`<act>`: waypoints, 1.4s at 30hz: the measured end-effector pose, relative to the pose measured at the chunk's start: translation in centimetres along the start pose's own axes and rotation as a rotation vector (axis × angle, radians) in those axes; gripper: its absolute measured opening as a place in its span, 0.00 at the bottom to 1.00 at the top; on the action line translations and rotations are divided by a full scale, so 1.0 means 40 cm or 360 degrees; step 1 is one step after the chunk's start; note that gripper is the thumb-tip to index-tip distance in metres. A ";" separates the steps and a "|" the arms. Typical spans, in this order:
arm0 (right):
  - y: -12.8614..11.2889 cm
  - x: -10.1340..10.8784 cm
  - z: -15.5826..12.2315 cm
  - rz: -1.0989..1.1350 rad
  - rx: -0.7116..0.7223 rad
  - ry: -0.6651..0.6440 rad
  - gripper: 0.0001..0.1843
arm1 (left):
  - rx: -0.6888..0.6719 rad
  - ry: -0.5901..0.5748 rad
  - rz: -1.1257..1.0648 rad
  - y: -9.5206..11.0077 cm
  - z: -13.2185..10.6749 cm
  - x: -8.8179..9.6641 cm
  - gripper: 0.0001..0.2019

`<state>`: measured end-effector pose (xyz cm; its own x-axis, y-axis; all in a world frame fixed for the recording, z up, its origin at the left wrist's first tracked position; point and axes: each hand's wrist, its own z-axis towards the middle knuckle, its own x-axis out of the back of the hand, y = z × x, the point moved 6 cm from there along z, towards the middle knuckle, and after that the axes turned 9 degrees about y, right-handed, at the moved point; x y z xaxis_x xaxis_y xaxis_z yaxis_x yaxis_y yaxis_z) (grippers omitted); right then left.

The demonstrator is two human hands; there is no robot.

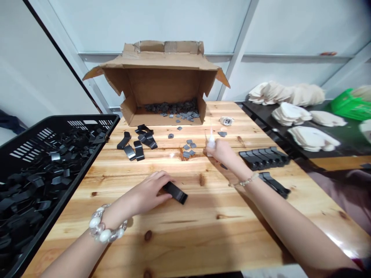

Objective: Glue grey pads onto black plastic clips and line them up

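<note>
A black folded clip point(174, 192) sits under the curled fingers point(162, 180) of the left hand point(146, 192), which close over its far end at the near side of a wooden table point(203, 247). The clip looks light and stiff, likely best taken by its long edges. Its long axis runs from far left to near right, with the free end pointing right. To the right, the right hand point(222, 151) closes narrowly on a small white squeeze bottle point(211, 144), just beside scattered grey squares point(188, 148). A row of black clips point(262, 159) lies right, a loose group of clips point(137, 143) lies far left, a black plastic crate point(66, 133) stands left, and an open cardboard box point(162, 58) stands far.
</note>
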<state>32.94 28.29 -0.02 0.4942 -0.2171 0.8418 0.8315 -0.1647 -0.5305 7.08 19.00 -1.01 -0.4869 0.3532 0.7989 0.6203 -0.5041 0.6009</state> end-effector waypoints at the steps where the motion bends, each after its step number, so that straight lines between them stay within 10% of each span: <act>1: 0.003 0.009 -0.011 0.0083 0.0011 0.0001 0.16 | 0.0007 0.0020 0.0005 0.003 0.003 -0.001 0.14; 20: 0.039 0.125 -0.155 0.1515 -0.0042 -0.0479 0.16 | -0.0015 0.0141 0.0028 0.047 0.009 -0.018 0.12; 30: 0.035 0.145 -0.181 0.1389 -0.0074 -0.0043 0.15 | -0.0152 0.0013 -0.0070 0.064 0.003 -0.040 0.11; 42: -0.014 0.160 -0.229 0.0886 0.0304 -0.0062 0.13 | -0.0256 -0.0035 -0.0009 0.063 -0.002 -0.049 0.12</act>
<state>33.31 18.17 4.73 0.8753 -0.1849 0.4468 0.4736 0.1411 -0.8694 9.54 16.97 -1.07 -0.4752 0.3726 0.7971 0.5104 -0.6212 0.5947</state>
